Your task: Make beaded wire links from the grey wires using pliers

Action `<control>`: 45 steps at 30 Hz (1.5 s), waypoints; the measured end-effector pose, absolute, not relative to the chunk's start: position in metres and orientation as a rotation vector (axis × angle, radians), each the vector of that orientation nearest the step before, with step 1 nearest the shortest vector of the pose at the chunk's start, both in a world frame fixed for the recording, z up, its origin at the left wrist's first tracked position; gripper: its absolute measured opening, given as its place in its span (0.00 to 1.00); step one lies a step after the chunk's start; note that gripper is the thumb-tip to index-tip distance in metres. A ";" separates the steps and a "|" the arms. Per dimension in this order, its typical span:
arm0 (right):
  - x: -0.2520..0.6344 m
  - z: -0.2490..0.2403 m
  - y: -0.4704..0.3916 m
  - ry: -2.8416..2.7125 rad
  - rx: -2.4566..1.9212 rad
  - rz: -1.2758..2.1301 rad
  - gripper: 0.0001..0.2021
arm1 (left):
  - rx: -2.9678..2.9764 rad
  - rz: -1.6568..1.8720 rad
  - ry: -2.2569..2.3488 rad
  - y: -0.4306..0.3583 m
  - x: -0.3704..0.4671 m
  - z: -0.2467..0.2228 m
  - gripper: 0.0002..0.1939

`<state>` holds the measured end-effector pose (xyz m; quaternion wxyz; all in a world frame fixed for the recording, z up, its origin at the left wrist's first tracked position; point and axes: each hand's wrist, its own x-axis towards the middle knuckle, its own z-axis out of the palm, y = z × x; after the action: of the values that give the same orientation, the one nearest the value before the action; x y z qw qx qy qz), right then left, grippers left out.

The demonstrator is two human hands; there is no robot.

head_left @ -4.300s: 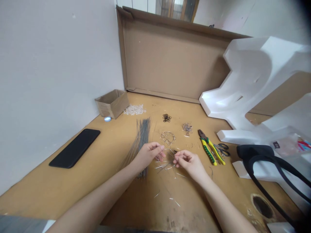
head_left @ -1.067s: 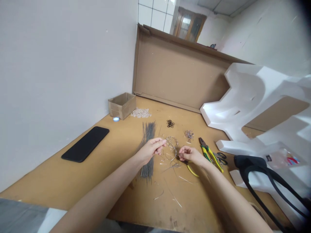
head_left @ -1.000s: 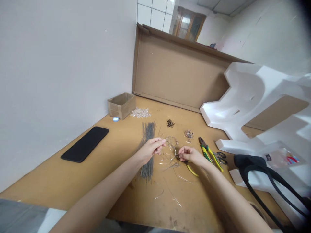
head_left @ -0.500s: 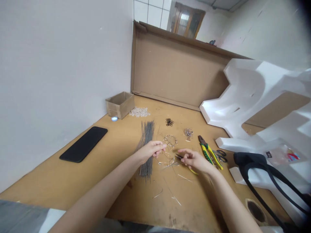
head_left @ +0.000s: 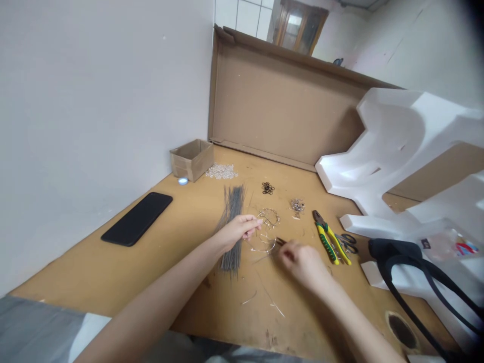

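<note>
My left hand (head_left: 244,229) is closed in a pinch over the right edge of a bundle of grey wires (head_left: 233,217); what it pinches is too small to make out. Thin wire loops (head_left: 269,218) lie just right of its fingertips, and another wire ring (head_left: 264,244) is between the hands. My right hand (head_left: 298,257) is closed on small pliers, whose dark tips (head_left: 280,241) point left toward that ring; their handles are mostly hidden in the palm. Loose wire pieces (head_left: 278,307) lie on the table in front.
Black rings (head_left: 268,188), a small metal pile (head_left: 297,205), green-yellow pliers (head_left: 330,239) and scissors (head_left: 348,242) lie beyond. Clear pieces (head_left: 222,171), a small box (head_left: 192,159) and a black phone (head_left: 138,219) sit left. White foam (head_left: 397,136) and a black strap (head_left: 416,267) stand right.
My right hand has turned over and its fingers have curled in around the small pliers. My left hand keeps its pinch. The whole view has shifted slightly.
</note>
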<state>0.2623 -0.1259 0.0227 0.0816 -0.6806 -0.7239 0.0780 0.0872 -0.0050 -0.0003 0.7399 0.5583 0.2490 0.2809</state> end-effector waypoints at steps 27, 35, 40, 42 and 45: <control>0.237 0.033 -0.126 -2.005 -1.738 0.737 0.05 | 1.255 0.741 0.461 -0.002 0.082 0.008 0.14; 0.276 0.027 -0.110 -1.388 -1.541 0.968 0.12 | 1.411 0.611 0.520 -0.011 0.083 0.016 0.16; 0.282 0.021 -0.119 -1.345 -1.481 0.948 0.11 | 1.543 0.550 0.597 -0.012 0.085 0.013 0.16; 0.283 0.024 -0.122 -1.315 -1.483 0.892 0.11 | 1.595 0.524 0.640 -0.013 0.087 0.012 0.17; 0.281 0.030 -0.125 -1.342 -1.529 0.840 0.09 | 1.653 0.507 0.750 -0.017 0.090 0.013 0.17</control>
<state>0.2808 -0.1250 0.0297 0.4531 -0.6193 -0.5436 0.3401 0.0902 -0.0175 0.0127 0.5877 0.7096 0.3218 0.2178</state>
